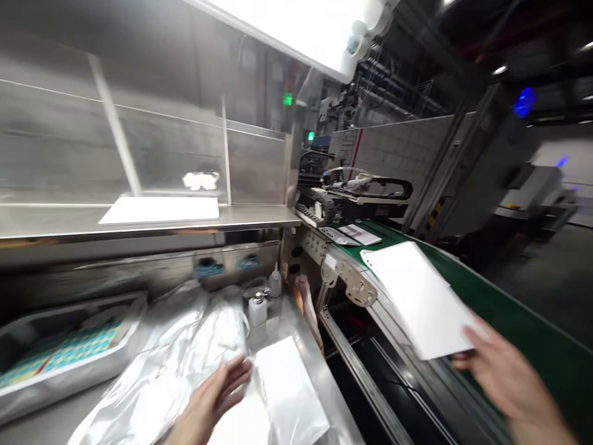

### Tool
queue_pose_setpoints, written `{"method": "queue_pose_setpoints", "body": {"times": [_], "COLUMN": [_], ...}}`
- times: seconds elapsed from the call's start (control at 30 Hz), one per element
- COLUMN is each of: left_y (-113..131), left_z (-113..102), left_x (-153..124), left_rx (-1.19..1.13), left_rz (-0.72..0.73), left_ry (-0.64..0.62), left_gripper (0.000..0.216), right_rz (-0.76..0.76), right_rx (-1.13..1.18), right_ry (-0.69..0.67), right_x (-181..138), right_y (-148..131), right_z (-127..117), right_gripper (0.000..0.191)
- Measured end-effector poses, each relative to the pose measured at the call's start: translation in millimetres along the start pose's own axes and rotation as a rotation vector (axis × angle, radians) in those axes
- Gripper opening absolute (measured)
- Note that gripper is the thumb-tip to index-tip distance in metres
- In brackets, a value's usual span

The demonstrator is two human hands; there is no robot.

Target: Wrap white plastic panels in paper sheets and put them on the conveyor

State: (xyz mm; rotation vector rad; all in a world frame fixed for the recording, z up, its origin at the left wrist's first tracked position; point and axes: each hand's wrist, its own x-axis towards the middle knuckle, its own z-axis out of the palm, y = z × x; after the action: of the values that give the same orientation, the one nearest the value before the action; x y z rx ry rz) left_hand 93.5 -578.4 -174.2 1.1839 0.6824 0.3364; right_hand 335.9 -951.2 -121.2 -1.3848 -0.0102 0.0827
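My right hand (504, 377) holds a flat white sheet or pouch (421, 296) by its near corner, over the edge of the green conveyor belt (509, 309). My left hand (210, 398) hovers open, fingers stretched, above crumpled clear plastic bags (171, 352) on the steel worktable. A second white pouch (287, 389) lies just right of that hand. Both hands are motion-blurred.
A grey tray (65, 364) with a blue-patterned sheet sits at the left. Two small pump bottles (258, 309) stand at the back of the table. A white board (160, 210) lies on the steel shelf. Papers (359, 233) and a black cable-chain machine (352, 194) sit farther along the belt.
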Motion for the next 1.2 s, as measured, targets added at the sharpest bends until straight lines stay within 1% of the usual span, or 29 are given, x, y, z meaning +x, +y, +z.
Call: {"method": "queue_pose_setpoints", "body": {"times": [0.03,0.07,0.1,0.13,0.17,0.2,0.23,0.3,0.4,0.47,0.53,0.63,0.73,0.8,0.9,1.03,1.2], "left_y": [-1.0,-2.0,-2.9,-3.8,-4.6,-5.5,-6.8,-11.0,-20.1,-26.2,-31.3,-36.0,-37.6,-37.3,-35.9,-34.9,-36.2], "left_z": [10.0,17.1,20.3,19.2,13.8,4.9,-6.5,-31.9,-63.4,-76.8,-85.4,-93.1,-96.5,-96.8,-96.1,-97.2,-100.2], "left_x": [1.6,3.8,5.8,6.7,6.1,3.5,-0.9,-13.1,-29.3,-33.0,-31.1,-23.0,-14.7,-10.6,-6.7,-4.5,-5.5], "left_rx": [-0.052,-0.140,-0.341,-0.479,-0.580,-0.665,-0.711,-0.768,-0.832,-0.865,-0.890,-0.901,-0.886,-0.891,-0.921,-0.926,-0.915], "left_rz": [-0.004,-0.003,-0.011,-0.008,-0.004,-0.007,-0.016,-0.047,-0.066,-0.072,-0.089,-0.124,-0.104,-0.084,-0.094,-0.113,-0.121], "left_ry": [0.004,0.004,-0.039,-0.056,-0.062,-0.062,-0.045,0.012,0.094,0.104,0.092,0.101,0.149,0.151,0.114,0.089,0.095], "left_gripper": [0.049,0.052,0.054,0.054,0.054,0.054,0.054,0.055,0.056,0.055,0.056,0.057,0.054,0.054,0.055,0.057,0.057], "right_rz": [0.089,0.164,0.241,0.316,0.391,0.444,0.483,0.520,0.547,0.555,0.547,0.520,0.476,0.405,0.309,0.295,0.290], "right_rx": [0.032,0.072,0.103,0.118,0.133,0.133,0.113,0.038,-0.083,-0.144,-0.201,-0.261,-0.315,-0.365,-0.428,-0.444,-0.471], "right_ry": [-0.171,-0.310,-0.442,-0.538,-0.606,-0.654,-0.694,-0.792,-1.026,-1.165,-1.243,-1.298,-1.336,-1.350,-1.359,-1.376,-1.409], "right_x": [-22.1,-47.4,-74.5,-102.0,-127.8,-150.2,-168.1,-188.8,-194.5,-192.9,-191.7,-189.9,-184.1,-177.2,-165.9,-159.9,-163.5], "right_y": [22.8,47.4,71.9,94.8,115.0,131.7,144.5,159.9,166.0,165.1,162.8,157.9,152.2,148.7,143.9,140.4,141.5], "right_z": [51.2,99.0,140.8,174.6,199.8,216.9,227.0,234.0,234.4,236.8,242.0,251.2,257.5,259.5,261.5,264.3,264.6], "right_gripper": [0.073,0.076,0.078,0.081,0.083,0.085,0.087,0.091,0.103,0.108,0.108,0.103,0.098,0.093,0.082,0.072,0.075]}}
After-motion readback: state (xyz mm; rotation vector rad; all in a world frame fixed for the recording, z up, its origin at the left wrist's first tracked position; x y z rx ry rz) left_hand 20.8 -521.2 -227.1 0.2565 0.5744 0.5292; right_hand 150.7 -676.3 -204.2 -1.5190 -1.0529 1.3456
